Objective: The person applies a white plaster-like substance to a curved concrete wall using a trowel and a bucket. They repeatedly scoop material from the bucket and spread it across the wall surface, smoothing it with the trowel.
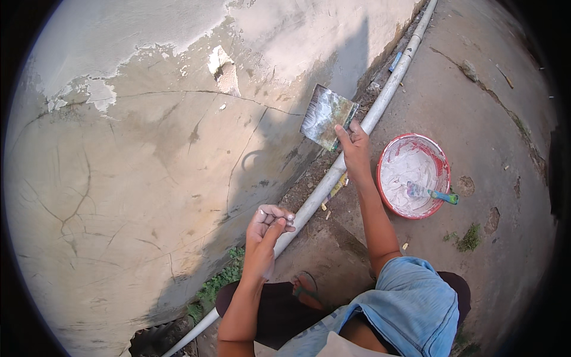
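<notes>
the right hand (355,144) grips a wide putty scraper (327,116) by its handle, blade above and left of the hand, just off the cracked wall (119,178). the left hand (267,225) is loosely curled, fingers pinched together, holding nothing i can make out. a white pipe (380,101) runs along the wall's foot; a red bowl (382,184) of white putty sits on the ground to the right. the blade's long axis tilts up-left.

Wall (131,178) is matt plaster, rough & cracked, top coat flaking off in patches; scraper blade (327,116) looks like dull metal, smeared w/ dried white paste; bowl (440,156) is red plastic, caked inside w/ wet-looking white putty; pipe (380,101) smooth pale plastic, dusty; ground (493,119) rough cracked concrete; shorts (410,303) faded blue denim cloth.
</notes>
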A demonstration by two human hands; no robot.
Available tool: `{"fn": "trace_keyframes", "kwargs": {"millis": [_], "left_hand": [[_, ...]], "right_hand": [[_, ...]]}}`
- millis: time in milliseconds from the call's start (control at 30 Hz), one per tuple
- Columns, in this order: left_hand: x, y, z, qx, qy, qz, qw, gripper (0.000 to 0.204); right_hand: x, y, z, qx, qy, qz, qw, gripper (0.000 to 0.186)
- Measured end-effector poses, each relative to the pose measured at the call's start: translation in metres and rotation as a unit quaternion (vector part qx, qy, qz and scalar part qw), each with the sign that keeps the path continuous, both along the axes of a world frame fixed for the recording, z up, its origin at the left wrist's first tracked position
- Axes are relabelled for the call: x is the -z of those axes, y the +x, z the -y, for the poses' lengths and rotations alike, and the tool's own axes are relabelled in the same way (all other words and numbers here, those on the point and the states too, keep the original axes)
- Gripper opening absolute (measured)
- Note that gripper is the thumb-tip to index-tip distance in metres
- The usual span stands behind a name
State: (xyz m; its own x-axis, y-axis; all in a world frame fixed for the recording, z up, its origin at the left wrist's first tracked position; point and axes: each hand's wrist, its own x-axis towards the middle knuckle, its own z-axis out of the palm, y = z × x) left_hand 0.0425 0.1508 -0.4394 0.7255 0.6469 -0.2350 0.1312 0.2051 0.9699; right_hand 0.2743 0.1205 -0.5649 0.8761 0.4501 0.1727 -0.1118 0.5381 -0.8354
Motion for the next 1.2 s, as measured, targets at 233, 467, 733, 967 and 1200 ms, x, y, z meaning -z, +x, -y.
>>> {"fn": "trace_keyframes", "kwargs": {"millis": [233,467,733,967,1200], "left_hand": [[-0.007,-0.016,-0.010,-0.010,-0.001,0.044,0.999,0.010],[-0.016,-0.031,-0.012,0.000,0.010,0.062,0.998,0.010],[-0.022,-0.050,-0.016,-0.020,0.011,0.072,0.997,0.010],[-0.029,-0.049,-0.015,-0.018,-0.011,0.092,0.995,0.010],[-0.028,-0.056,-0.008,0.017,0.013,0.081,0.996,0.011]], "right_hand": [[-0.123,-0.013,-0.032,0.256,-0.076,0.281,0.922,0.022],[-0.161,-0.039,-0.067,0.315,-0.096,0.349,0.877,0.034],[-0.158,-0.092,-0.081,0.262,-0.110,0.464,0.839,0.055],[-0.105,-0.125,-0.059,0.142,-0.084,0.495,0.853,0.046],[-0.152,-0.017,-0.049,0.204,-0.043,0.191,0.959,0.030]]}}
